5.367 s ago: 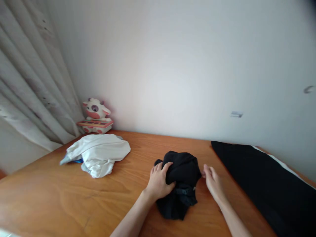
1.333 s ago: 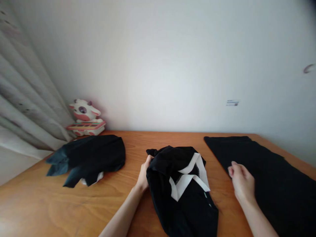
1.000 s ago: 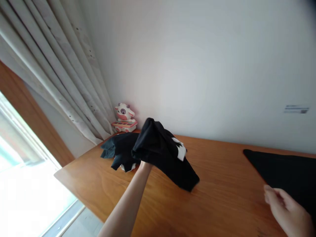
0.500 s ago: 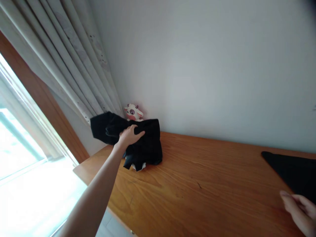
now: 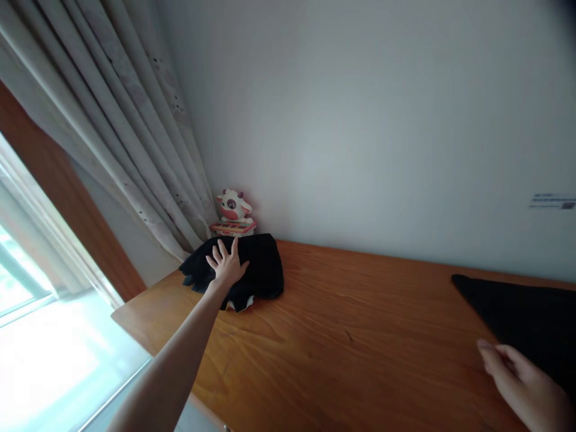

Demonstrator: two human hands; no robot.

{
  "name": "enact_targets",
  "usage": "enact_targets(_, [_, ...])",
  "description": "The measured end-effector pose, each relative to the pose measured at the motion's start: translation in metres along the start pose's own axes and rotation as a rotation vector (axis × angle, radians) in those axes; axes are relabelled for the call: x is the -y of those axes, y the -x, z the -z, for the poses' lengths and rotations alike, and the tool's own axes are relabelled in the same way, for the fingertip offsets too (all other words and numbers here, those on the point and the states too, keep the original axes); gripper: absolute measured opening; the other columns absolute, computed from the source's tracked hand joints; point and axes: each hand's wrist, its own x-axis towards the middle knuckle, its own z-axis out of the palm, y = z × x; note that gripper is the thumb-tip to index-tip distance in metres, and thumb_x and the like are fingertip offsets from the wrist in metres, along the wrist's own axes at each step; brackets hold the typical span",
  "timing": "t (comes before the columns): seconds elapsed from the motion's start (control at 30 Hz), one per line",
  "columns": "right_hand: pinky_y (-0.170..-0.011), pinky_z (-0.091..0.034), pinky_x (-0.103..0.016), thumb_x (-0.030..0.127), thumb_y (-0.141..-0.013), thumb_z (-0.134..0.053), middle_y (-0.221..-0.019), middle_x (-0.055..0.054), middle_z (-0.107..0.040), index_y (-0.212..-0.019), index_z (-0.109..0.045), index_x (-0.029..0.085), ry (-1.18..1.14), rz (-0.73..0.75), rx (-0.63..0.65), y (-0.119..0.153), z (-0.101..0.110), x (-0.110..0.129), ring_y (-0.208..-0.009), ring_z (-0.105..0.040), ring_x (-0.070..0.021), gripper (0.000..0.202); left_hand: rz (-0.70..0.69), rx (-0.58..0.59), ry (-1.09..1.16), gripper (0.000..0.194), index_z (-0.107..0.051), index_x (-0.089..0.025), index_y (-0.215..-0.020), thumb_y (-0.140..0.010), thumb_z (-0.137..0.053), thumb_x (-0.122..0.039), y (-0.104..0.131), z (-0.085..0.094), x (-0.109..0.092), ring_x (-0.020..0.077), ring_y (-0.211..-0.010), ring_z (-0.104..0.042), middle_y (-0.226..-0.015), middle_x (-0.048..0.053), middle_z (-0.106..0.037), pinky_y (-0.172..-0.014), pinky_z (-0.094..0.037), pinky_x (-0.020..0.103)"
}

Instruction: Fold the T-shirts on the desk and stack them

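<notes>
My left hand [image 5: 226, 267] lies with spread fingers on a bundle of black cloth [image 5: 261, 270] at the left end of the wooden table. A small white piece [image 5: 245, 303] peeks out from under the cloth's front edge; what it belongs to is hidden. Just behind the cloth stands a toy cow [image 5: 231, 207] with a small keyboard [image 5: 234, 228]. Over at the lower right, my right hand [image 5: 524, 381] hovers with loosely curled fingers, and nothing shows in them. Beside it lies a flat black sheet [image 5: 517, 306], partly out of view.
The wooden table [image 5: 360, 300] runs along a pale wall [image 5: 360, 120]. To the left hang light curtains [image 5: 135, 120] by a bright window with a wooden frame [image 5: 76, 174]. A small printed label [image 5: 552, 201] is on the wall at right.
The flap of black cloth that stuck up at left now lies lower, uncovering the toy's keyboard. My left hand's fingers have spread out on the cloth. The view has shifted slightly right.
</notes>
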Motion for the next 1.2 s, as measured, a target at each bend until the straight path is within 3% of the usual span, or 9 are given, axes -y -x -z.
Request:
enact_targets(0.13, [-0.062,-0.046,-0.039,0.072,-0.07,-0.049,-0.061,-0.008,-0.067,-0.061,-0.053,0.031,-0.041,-0.044,0.021,0.015,0.012,0.042,-0.061,-0.066,-0.0292,0.042,-0.31,-0.112,0.192,0.069,-0.039,-0.022,-0.152,-0.089,-0.063,-0.033,0.038,-0.02,-0.048,0.0437,-0.148,-0.029,-0.163,0.022,-0.028,-0.115,-0.029,0.067])
enact_targets(0.27, [-0.058,-0.042,-0.033,0.076,-0.077,-0.042,-0.053,-0.003,-0.058,-0.061,-0.046,0.029,-0.093,0.045,-0.049,0.024,0.012,0.061,-0.055,-0.058,-0.0231,0.049,-0.706,0.065,0.522,0.043,-0.057,-0.02,-0.132,-0.09,-0.059,-0.032,0.104,-0.061,-0.119,0.0335,-0.133,-0.052,-0.141,0.017,-0.054,-0.11,-0.044,0.054])
enact_targets(0.37, [-0.058,-0.041,-0.03,0.078,-0.083,-0.039,-0.051,0.001,-0.052,-0.063,-0.042,0.028,-0.109,0.081,-0.105,0.025,0.012,0.059,-0.053,-0.053,-0.0196,0.053,-0.819,0.172,0.643,0.04,-0.06,-0.02,-0.127,-0.088,-0.061,-0.029,0.15,-0.083,-0.167,0.0323,-0.129,-0.056,-0.14,0.015,-0.057,-0.108,-0.048,0.051])
enact_targets(0.43, [-0.058,-0.041,-0.029,0.079,-0.086,-0.035,-0.053,0.001,-0.052,-0.065,-0.041,0.028,-0.093,0.083,-0.126,0.025,0.012,0.056,-0.054,-0.053,-0.019,0.055,-0.844,0.209,0.694,0.035,-0.062,-0.022,-0.124,-0.09,-0.059,-0.029,0.168,-0.089,-0.186,0.0308,-0.125,-0.06,-0.138,0.013,-0.06,-0.106,-0.05,0.05])
enact_targets(0.67, [-0.063,-0.047,-0.03,0.079,-0.091,-0.023,-0.063,-0.003,-0.063,-0.075,-0.044,0.028,-0.032,0.057,-0.139,0.022,0.008,0.055,-0.062,-0.062,-0.022,0.057,-0.855,0.241,0.879,0.024,-0.063,-0.023,-0.114,-0.095,-0.053,-0.034,0.164,-0.091,-0.184,0.0245,-0.111,-0.068,-0.116,0.008,-0.07,-0.1,-0.056,0.041])
enact_targets(0.8, [-0.067,-0.05,-0.028,0.065,-0.098,-0.02,-0.069,-0.005,-0.07,-0.073,-0.048,0.028,0.089,-0.002,-0.074,0.013,0.017,0.058,-0.066,-0.069,-0.0206,0.053,-0.843,0.216,0.901,0.023,-0.063,-0.023,-0.111,-0.094,-0.055,-0.037,0.161,-0.093,-0.184,0.0245,-0.105,-0.07,-0.109,0.007,-0.071,-0.096,-0.058,0.04])
enact_targets(0.9, [-0.072,-0.051,-0.029,0.054,-0.101,-0.031,-0.077,-0.006,-0.074,-0.077,-0.056,0.025,0.259,-0.084,-0.03,0.003,0.046,0.054,-0.074,-0.072,-0.021,0.045,-0.909,0.202,0.909,0.021,-0.065,-0.024,-0.107,-0.095,-0.053,-0.035,0.164,-0.09,-0.186,0.0232,-0.104,-0.07,-0.11,0.007,-0.07,-0.096,-0.058,0.038])
enact_targets(1.07, [-0.082,-0.051,-0.049,0.042,-0.099,-0.039,-0.1,-0.027,-0.074,-0.101,-0.069,0.011,0.62,-0.307,-0.043,-0.009,0.114,0.033,-0.097,-0.072,-0.0392,0.043,-0.961,0.211,0.887,0.021,-0.068,-0.024,-0.104,-0.097,-0.05,-0.034,0.167,-0.083,-0.186,0.0226,-0.104,-0.07,-0.112,0.008,-0.069,-0.094,-0.059,0.037])
enact_targets(1.2, [-0.083,-0.051,-0.053,0.042,-0.099,-0.039,-0.108,-0.033,-0.071,-0.109,-0.071,0.002,0.776,-0.455,-0.025,-0.011,0.14,0.014,-0.104,-0.07,-0.0435,0.052,-0.967,0.237,0.864,0.021,-0.068,-0.025,-0.103,-0.097,-0.05,-0.035,0.167,-0.085,-0.185,0.0228,-0.102,-0.07,-0.112,0.008,-0.069,-0.093,-0.059,0.038])
